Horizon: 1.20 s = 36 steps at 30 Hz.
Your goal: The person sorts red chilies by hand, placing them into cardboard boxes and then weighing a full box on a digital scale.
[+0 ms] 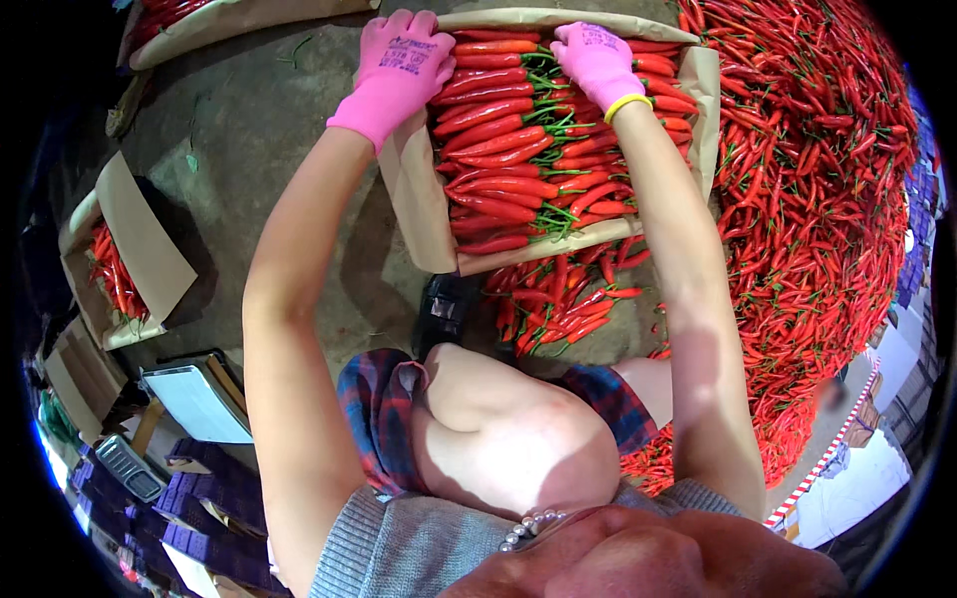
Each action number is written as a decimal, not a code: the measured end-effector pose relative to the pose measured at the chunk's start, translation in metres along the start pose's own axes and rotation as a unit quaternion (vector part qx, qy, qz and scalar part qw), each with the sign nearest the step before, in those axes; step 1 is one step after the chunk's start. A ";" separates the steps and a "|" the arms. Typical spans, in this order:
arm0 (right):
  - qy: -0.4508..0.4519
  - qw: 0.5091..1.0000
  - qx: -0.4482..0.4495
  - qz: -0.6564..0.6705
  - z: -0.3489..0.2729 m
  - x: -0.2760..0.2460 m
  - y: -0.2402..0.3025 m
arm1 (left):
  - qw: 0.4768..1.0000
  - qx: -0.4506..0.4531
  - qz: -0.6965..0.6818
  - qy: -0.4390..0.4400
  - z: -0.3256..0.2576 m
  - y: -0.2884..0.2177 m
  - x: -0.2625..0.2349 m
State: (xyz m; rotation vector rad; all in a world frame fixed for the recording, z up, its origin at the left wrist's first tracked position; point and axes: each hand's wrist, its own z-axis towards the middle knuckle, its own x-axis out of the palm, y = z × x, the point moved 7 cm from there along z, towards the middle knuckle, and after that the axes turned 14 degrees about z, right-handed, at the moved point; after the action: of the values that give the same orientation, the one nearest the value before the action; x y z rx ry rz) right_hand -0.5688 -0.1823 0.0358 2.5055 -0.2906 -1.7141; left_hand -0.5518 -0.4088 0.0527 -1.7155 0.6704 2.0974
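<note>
A paper-lined box (427,224) lies in front of me, packed with rows of red chili peppers (498,149), their green stems meeting along the middle. My left hand (399,75), in a pink glove, closes over the box's far left corner, with the thumb side against the peppers. At the far side, my right hand (598,65), also pink-gloved with a yellow cuff, rests on the packed peppers. Its fingers are curled down, and whatever lies beneath them is hidden.
A large heap of loose chili peppers (797,189) spreads along the right. A smaller pile (558,309) lies on the floor by my foot. Another paper-lined box (150,244) with chilies stands at left, near a scale (194,401) and purple crates (214,498). A further box (239,18) is far left.
</note>
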 end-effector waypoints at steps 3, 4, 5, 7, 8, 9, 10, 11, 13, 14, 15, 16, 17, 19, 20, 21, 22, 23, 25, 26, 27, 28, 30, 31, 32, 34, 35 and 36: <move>-0.026 0.996 -0.088 0.014 0.008 0.013 -0.004 | 1.000 0.007 -0.013 -0.014 -0.003 -0.002 -0.003; -0.023 0.991 -0.132 0.031 0.008 0.015 -0.007 | 1.000 0.009 -0.016 -0.018 -0.003 -0.004 -0.007; -0.015 0.982 -0.179 0.050 0.007 0.015 0.002 | 1.000 0.010 -0.017 -0.011 -0.005 -0.001 -0.006; 0.024 0.983 -0.169 0.070 0.006 0.018 0.002 | 1.000 0.012 -0.019 0.002 -0.008 0.003 -0.003; 0.019 0.984 -0.163 0.065 0.006 0.018 0.004 | 1.000 0.013 -0.016 0.010 -0.007 0.003 -0.004; 0.014 0.986 -0.157 0.061 0.006 0.017 0.006 | 1.000 0.014 -0.013 0.019 -0.006 0.003 -0.005; 0.026 0.987 -0.150 0.055 0.007 0.016 0.007 | 0.999 0.016 -0.010 0.027 -0.005 0.002 -0.006; 0.037 0.988 -0.143 0.050 0.008 0.015 0.010 | 1.000 0.009 -0.016 -0.004 -0.003 0.003 -0.010; 0.052 0.987 -0.144 0.057 0.009 0.012 0.014 | 0.997 -0.005 -0.027 -0.066 0.001 0.006 -0.018; 0.055 0.984 -0.152 0.070 0.010 0.011 0.012 | 0.995 0.009 -0.014 -0.095 0.005 0.004 -0.024; 0.059 0.982 -0.160 0.082 0.011 0.011 0.011 | 0.992 0.022 -0.002 -0.125 0.010 0.002 -0.031; 0.057 0.981 -0.162 0.087 0.012 0.011 0.010 | 0.987 0.036 0.010 -0.154 0.016 0.000 -0.037; 0.055 0.980 -0.165 0.093 0.013 0.012 0.007 | 0.997 0.040 0.011 -0.068 0.028 -0.001 -0.031; 0.050 0.979 -0.167 0.109 0.012 0.010 0.002 | 0.993 0.048 0.009 0.104 0.045 -0.005 -0.017; 0.045 0.977 -0.168 0.122 0.010 0.006 0.004 | 0.996 0.071 0.034 0.049 0.046 -0.005 -0.018; 0.041 0.975 -0.171 0.137 0.008 0.003 0.005 | 0.994 0.094 0.059 -0.005 0.042 -0.003 -0.016; 0.044 0.972 -0.165 0.162 0.007 -0.003 0.003 | 0.988 0.116 0.084 -0.059 0.036 0.000 -0.015; 0.047 0.969 -0.154 0.185 0.005 -0.008 -0.001 | 0.987 0.121 0.088 -0.051 0.031 0.001 -0.014; -0.033 0.958 -0.177 0.224 -0.009 -0.023 -0.002 | 0.986 0.130 0.096 -0.035 0.016 0.004 -0.012; -0.088 0.946 -0.220 0.222 -0.020 -0.039 0.012 | 0.980 0.144 0.138 0.012 0.010 0.006 -0.007; -0.141 0.930 -0.260 0.218 -0.028 -0.051 0.024 | 0.979 0.130 0.150 0.046 0.013 0.005 -0.008; -0.152 0.914 -0.315 0.207 -0.033 -0.054 0.045 | 0.977 0.115 0.162 0.080 0.019 0.004 -0.008; -0.078 0.952 -0.278 0.100 -0.032 -0.038 0.078 | 0.967 0.077 0.175 0.171 0.032 0.001 -0.011; -0.035 0.972 -0.231 0.014 -0.027 -0.025 0.089 | 0.956 0.053 0.178 0.228 0.040 0.002 -0.011; -0.044 0.972 -0.230 0.017 -0.017 -0.006 0.078 | 0.945 0.034 0.175 0.275 0.050 -0.003 -0.008; -0.039 0.969 -0.245 0.017 -0.007 0.017 0.081 | 0.954 0.083 0.197 0.209 0.039 0.002 -0.001; -0.051 0.962 -0.265 0.042 -0.006 0.016 0.083 | 0.957 0.106 0.207 0.176 0.033 0.003 0.001; -0.060 0.956 -0.279 0.064 -0.005 0.021 0.073 | 0.949 0.130 0.225 0.181 0.032 -0.003 0.006</move>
State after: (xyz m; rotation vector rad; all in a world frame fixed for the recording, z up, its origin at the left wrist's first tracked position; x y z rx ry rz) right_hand -0.5641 -0.2582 0.0323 1.9413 0.0268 -1.6162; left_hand -0.5769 -0.3883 0.0517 -1.9434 1.4998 1.8460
